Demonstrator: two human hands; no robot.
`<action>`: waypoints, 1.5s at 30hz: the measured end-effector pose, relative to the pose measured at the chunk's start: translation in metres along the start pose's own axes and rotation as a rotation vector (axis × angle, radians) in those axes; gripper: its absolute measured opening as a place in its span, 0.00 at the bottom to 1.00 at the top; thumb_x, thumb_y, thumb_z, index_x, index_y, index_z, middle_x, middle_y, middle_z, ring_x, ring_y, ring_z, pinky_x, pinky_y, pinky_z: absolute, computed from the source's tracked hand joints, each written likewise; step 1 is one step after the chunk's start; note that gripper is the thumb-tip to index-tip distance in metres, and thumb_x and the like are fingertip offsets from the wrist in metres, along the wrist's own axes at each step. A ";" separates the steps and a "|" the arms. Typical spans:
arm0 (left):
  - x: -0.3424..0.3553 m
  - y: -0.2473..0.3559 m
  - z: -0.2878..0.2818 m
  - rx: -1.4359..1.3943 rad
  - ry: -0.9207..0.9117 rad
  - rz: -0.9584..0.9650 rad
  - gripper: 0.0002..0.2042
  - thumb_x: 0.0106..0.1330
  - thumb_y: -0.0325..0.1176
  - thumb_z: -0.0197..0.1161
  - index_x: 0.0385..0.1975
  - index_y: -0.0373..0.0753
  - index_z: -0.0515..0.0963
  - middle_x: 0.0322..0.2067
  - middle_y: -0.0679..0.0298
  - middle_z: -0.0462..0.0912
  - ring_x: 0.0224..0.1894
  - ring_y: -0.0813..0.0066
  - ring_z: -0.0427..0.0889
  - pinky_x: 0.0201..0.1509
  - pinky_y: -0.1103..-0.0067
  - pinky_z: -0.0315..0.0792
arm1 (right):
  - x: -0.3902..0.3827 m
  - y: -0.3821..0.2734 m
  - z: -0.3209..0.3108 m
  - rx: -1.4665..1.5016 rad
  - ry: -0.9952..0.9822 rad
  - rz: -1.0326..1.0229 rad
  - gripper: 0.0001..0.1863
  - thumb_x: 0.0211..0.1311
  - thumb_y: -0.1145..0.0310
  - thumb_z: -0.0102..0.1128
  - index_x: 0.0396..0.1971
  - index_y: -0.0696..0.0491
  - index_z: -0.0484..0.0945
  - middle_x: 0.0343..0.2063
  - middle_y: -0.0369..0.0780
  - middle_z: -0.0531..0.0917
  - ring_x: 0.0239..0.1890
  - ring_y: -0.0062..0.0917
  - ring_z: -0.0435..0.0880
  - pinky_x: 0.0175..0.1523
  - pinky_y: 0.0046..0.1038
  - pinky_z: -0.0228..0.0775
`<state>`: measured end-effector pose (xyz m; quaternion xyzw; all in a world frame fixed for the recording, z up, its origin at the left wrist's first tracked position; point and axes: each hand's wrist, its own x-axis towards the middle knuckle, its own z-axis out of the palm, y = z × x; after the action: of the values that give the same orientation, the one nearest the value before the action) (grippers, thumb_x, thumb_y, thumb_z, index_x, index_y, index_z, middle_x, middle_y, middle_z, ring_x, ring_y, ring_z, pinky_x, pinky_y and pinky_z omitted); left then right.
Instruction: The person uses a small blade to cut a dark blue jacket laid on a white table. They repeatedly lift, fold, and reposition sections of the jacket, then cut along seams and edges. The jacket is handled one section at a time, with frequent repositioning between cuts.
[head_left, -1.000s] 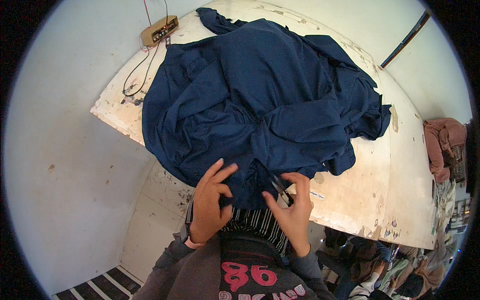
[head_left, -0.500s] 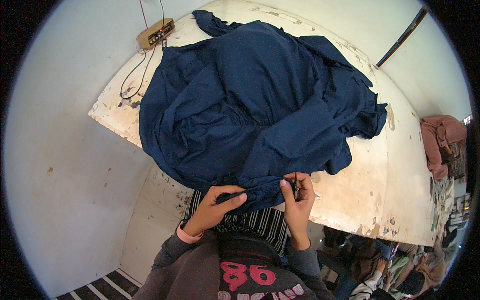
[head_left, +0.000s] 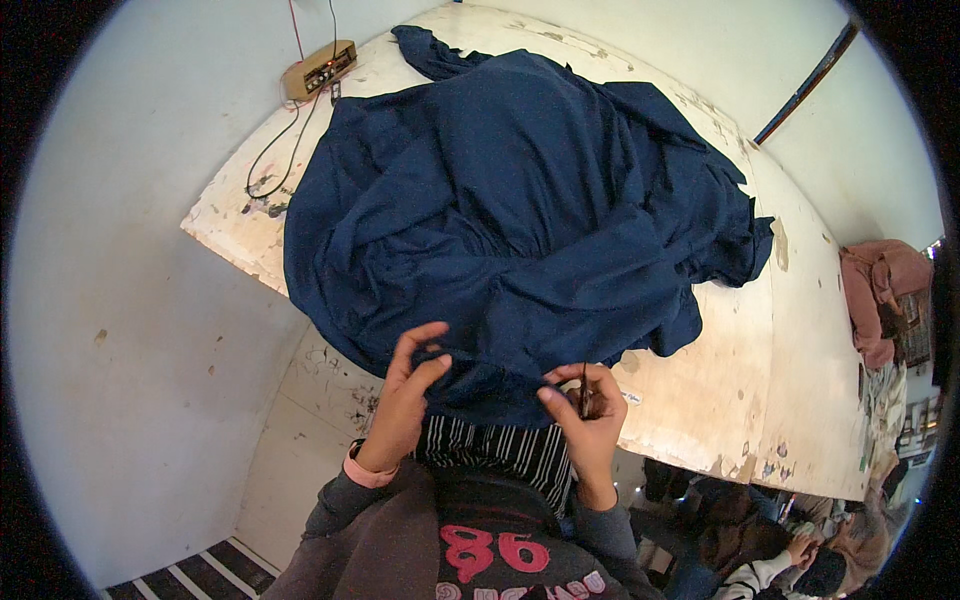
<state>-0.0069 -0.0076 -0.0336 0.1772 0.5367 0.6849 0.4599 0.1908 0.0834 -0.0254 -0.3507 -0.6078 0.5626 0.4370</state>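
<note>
A large navy garment (head_left: 500, 170) lies spread and rumpled on a worn pale table (head_left: 740, 380), its near edge hanging toward me. My left hand (head_left: 400, 400) is at that near edge, thumb and index finger apart, seemingly gripping nothing. My right hand (head_left: 592, 430) has small dark thread snips (head_left: 585, 388) in its fingers, upright, with the thumb against the cloth's edge. Below the garment, striped fabric (head_left: 495, 445) shows at my front.
A tan box (head_left: 320, 70) with cables sits at the back left by the white wall (head_left: 120, 280). A pink cloth pile (head_left: 875, 290) lies at the far right. Other people (head_left: 800, 550), partly visible, are low at the lower right.
Over the last second the near edge was gathered between both hands. Since then my left hand has let go and risen with fingers spread; my right hand has dropped slightly, still holding the snips.
</note>
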 end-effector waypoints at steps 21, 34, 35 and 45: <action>-0.036 0.006 -0.030 0.004 0.002 0.318 0.09 0.63 0.20 0.71 0.41 0.34 0.81 0.48 0.61 0.80 0.43 0.83 0.80 0.48 0.84 0.74 | 0.014 -0.029 0.036 -1.078 -0.427 -1.342 0.06 0.55 0.64 0.62 0.33 0.43 0.83 0.42 0.30 0.86 0.22 0.13 0.67 0.27 0.20 0.52; -0.039 -0.009 -0.013 0.419 -0.144 0.417 0.05 0.68 0.27 0.68 0.40 0.34 0.82 0.41 0.65 0.77 0.40 0.81 0.78 0.44 0.84 0.72 | 0.015 -0.018 0.023 -0.991 -0.417 -1.394 0.06 0.56 0.63 0.65 0.34 0.39 0.84 0.38 0.24 0.83 0.22 0.12 0.66 0.27 0.18 0.52; -0.038 -0.005 -0.013 0.500 -0.135 0.460 0.05 0.67 0.27 0.69 0.39 0.34 0.83 0.40 0.64 0.77 0.39 0.80 0.78 0.43 0.84 0.72 | 0.014 -0.017 0.022 -0.974 -0.422 -1.403 0.06 0.56 0.63 0.65 0.35 0.39 0.84 0.38 0.23 0.83 0.22 0.12 0.66 0.27 0.18 0.52; -0.024 0.017 -0.027 0.616 -0.425 0.336 0.08 0.71 0.30 0.64 0.41 0.32 0.81 0.33 0.63 0.77 0.38 0.74 0.76 0.42 0.78 0.69 | 0.019 -0.013 0.018 -0.967 -0.482 -1.466 0.08 0.58 0.61 0.65 0.37 0.39 0.85 0.39 0.23 0.82 0.24 0.11 0.67 0.28 0.19 0.52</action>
<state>-0.0221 -0.0426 -0.0225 0.5295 0.5732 0.5058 0.3677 0.1682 0.0926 -0.0095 0.1057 -0.9230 -0.1146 0.3518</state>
